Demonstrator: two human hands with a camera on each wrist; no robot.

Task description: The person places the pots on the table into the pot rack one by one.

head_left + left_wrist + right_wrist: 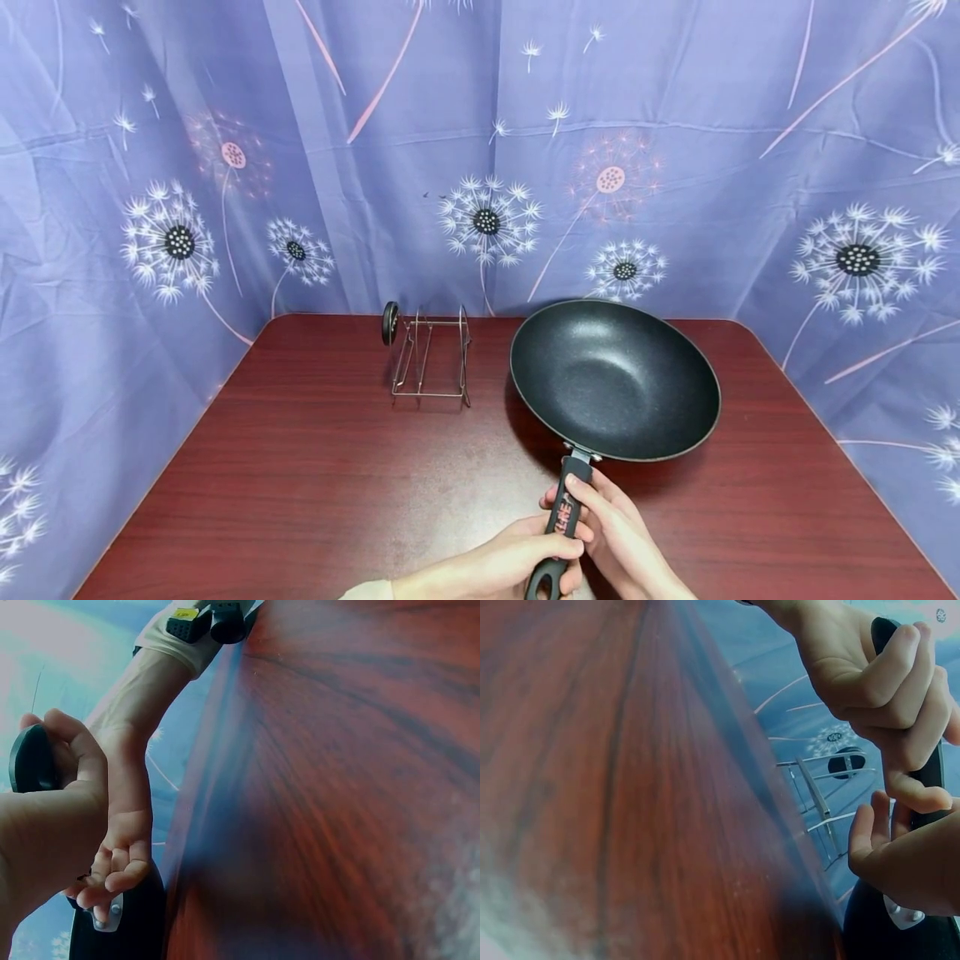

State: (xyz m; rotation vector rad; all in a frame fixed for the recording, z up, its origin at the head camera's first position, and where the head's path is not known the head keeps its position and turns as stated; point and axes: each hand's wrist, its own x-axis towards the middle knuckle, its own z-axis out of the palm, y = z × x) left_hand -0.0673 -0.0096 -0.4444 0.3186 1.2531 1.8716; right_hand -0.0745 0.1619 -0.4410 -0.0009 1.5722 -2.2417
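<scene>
Nearest in, grasps the tail of the handle (566, 508) with the left grip (501, 557), fingers and thumb clenched full round it, as the left wrist view confirms. Sets the right grip (624, 533) just ahead, nearer the bowl, fingers curled over the handle and touching the left grip. Probably doubles up this way to share the load, since a long handle with a heavy bowl at its far end pulls hard on one wrist. Keeps the pan (615, 379) out in front, right of centre over the worktop (300, 483), open side up and tipped slightly toward the camera, dark inside and holding nothing. Casts a shadow under its left edge; cannot tell whether the base touches the wood or hangs just above it. Leaves the wire rack (431, 358) upright near the back edge, left of the pan and apart from it, slots facing forward, with a black knob on its left end. Closes off the back and both sides with a purple dandelion curtain (375, 167).
</scene>
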